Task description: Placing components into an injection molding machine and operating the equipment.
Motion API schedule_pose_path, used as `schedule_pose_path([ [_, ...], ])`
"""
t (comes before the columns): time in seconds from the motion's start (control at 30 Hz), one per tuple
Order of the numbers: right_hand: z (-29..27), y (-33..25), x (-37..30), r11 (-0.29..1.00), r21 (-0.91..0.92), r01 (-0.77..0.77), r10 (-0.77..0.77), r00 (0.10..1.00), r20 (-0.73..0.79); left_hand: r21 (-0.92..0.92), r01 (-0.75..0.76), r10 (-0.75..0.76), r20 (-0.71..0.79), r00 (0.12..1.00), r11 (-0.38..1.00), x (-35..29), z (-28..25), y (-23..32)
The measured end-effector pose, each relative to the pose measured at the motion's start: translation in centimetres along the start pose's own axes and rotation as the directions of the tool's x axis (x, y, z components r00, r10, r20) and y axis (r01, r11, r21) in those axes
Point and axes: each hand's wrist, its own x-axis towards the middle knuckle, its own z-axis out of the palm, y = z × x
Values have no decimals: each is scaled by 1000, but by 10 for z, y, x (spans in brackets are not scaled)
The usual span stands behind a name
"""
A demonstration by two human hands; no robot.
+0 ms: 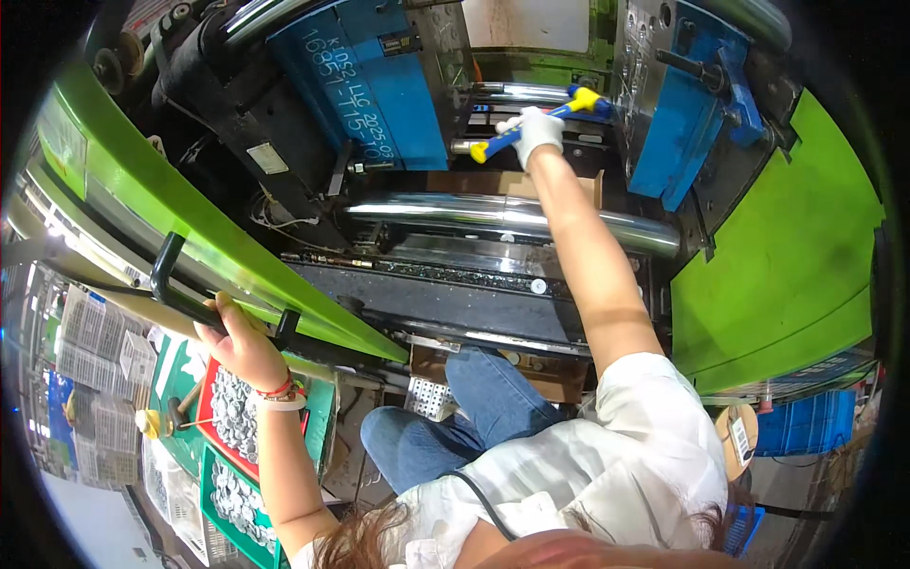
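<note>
My right hand (536, 135), in a white glove, is closed around the handle of a blue-and-yellow mallet (590, 101). It reaches into the machine, between a blue mold block (379, 95) on the left and another blue mold block (661, 142) on the right. The mallet's head points right, toward the right block, with a gap between them. My bare left hand (241, 348) grips the black bar handle (171, 270) on the green machine door (223, 247) at the left.
A polished steel bar (445, 211) crosses the machine below my right arm. At lower left, a red tray (207, 403) and a green tray (210, 484) hold many small grey-white parts. A green panel (777, 256) and a blue crate (801, 424) stand at right.
</note>
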Motion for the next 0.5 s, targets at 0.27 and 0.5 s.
schedule_pose_path([
  [0.27,-4,2,-12,779,-626,-13,369,817,442,10,-13,13,14,1000,1000,3,-8,-9],
  [0.5,15,36,-20,837,-544,66,136,936,323,24,-57,57,23,998,998,9,-8,-21],
])
